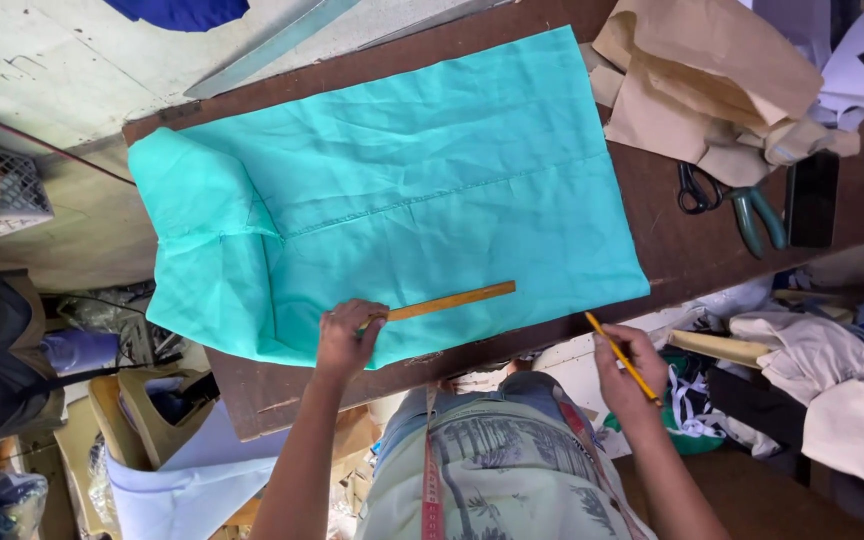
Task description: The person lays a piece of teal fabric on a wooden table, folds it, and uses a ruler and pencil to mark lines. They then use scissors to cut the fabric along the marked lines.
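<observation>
A turquoise cloth (402, 190) lies spread over a dark brown wooden table (697, 240), its left end hanging over the table's edge. A wooden ruler (452, 300) rests on the cloth near the front edge. My left hand (347, 338) presses down on the ruler's left end. My right hand (627, 375) is off the table's front right corner, holding a yellow pencil (620, 355) that points up toward the cloth's corner.
Scissors with teal handles (742, 205) and a black phone (814, 198) lie on the table's right side. Brown paper pieces (702, 80) are piled at the back right. Fabric heaps (832, 370) sit to the right, clutter and a bag to the left.
</observation>
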